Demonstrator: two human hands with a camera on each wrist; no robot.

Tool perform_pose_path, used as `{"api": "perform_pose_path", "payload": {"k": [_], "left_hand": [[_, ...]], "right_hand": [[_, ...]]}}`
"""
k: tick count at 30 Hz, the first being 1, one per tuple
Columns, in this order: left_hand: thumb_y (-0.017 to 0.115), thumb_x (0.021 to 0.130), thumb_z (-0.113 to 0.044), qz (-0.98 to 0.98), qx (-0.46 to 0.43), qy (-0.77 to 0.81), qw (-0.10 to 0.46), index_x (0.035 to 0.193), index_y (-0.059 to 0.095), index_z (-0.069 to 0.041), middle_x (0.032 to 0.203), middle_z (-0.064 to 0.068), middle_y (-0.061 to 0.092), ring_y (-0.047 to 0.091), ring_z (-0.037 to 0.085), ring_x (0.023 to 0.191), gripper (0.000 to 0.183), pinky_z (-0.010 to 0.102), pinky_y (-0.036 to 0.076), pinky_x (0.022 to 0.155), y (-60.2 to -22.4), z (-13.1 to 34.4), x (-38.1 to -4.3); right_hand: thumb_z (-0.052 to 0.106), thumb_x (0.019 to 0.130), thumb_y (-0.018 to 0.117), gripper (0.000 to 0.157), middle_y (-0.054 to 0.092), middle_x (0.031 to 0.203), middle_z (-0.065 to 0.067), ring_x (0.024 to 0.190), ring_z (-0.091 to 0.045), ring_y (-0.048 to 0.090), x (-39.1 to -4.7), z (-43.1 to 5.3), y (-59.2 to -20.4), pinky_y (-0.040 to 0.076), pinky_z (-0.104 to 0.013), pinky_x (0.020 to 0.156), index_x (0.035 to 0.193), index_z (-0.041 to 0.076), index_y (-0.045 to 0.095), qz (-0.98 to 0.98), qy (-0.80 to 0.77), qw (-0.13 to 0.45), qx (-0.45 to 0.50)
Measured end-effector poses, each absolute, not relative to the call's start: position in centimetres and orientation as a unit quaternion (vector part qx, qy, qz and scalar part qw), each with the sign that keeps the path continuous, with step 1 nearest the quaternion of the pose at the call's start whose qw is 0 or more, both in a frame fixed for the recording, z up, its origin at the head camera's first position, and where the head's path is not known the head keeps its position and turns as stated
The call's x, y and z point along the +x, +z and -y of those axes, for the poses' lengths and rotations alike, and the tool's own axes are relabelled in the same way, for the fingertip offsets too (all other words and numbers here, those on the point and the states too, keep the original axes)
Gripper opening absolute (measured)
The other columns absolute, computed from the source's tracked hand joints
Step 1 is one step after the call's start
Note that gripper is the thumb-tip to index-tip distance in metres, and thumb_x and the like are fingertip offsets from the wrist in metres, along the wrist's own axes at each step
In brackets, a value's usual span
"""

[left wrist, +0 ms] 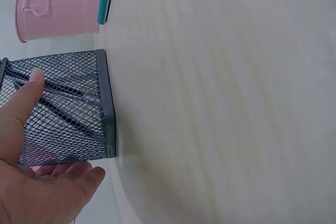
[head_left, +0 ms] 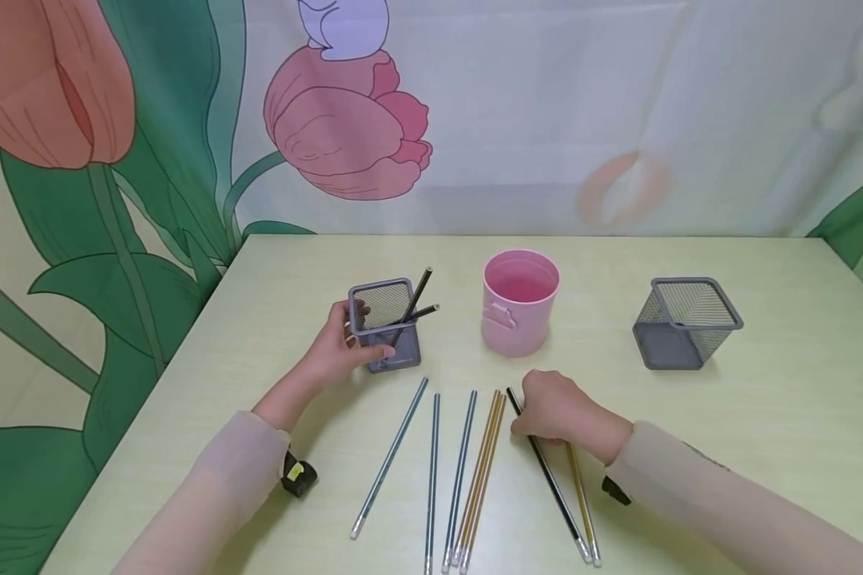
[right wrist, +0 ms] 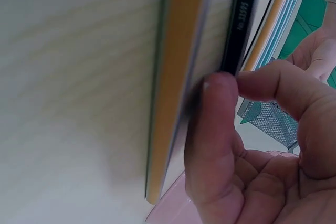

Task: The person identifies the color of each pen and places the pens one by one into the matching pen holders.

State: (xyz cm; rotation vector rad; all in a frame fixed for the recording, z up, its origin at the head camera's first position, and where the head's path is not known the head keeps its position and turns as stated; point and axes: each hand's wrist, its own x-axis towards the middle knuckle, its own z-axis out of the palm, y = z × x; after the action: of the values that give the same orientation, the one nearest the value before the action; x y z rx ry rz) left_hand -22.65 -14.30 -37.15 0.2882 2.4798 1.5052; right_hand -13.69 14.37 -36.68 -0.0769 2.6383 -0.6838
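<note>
Black pencil [head_left: 554,485] in right hand [head_left: 557,406]

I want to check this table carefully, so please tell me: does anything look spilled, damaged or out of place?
I see nothing spilled or damaged. Only the layout looks uneven: the black pencil, pinched by the right hand, and the yellow pencil beside it slant opposite to the blue pencils.

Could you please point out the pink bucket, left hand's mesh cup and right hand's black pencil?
Pink bucket [head_left: 526,329]: head view, front wall.
Mesh cup [left wrist: 60,139]: left wrist view, side wall.
Black pencil [head_left: 551,484]: head view, shaft.
</note>
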Motion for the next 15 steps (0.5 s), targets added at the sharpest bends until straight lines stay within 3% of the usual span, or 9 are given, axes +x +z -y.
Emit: {"api": "perform_pose_path", "payload": {"k": [15], "left_hand": [[0.073,0.082,-0.012,-0.841,0.105,0.518,0.113,0.142,0.017,-0.001,0.151,0.020,0.024,0.021,0.044,0.141,0.083,0.055,0.017,0.115,-36.96,14.52,-22.53]], "right_hand": [[0.010,0.070,0.066,0.041,0.020,0.045,0.008,0.042,-0.009,0.024,-13.57,-14.45,-37.65,0.021,-0.020,0.040,0.045,0.015,0.034,-0.949,-0.267,0.168,-0.026]]}}
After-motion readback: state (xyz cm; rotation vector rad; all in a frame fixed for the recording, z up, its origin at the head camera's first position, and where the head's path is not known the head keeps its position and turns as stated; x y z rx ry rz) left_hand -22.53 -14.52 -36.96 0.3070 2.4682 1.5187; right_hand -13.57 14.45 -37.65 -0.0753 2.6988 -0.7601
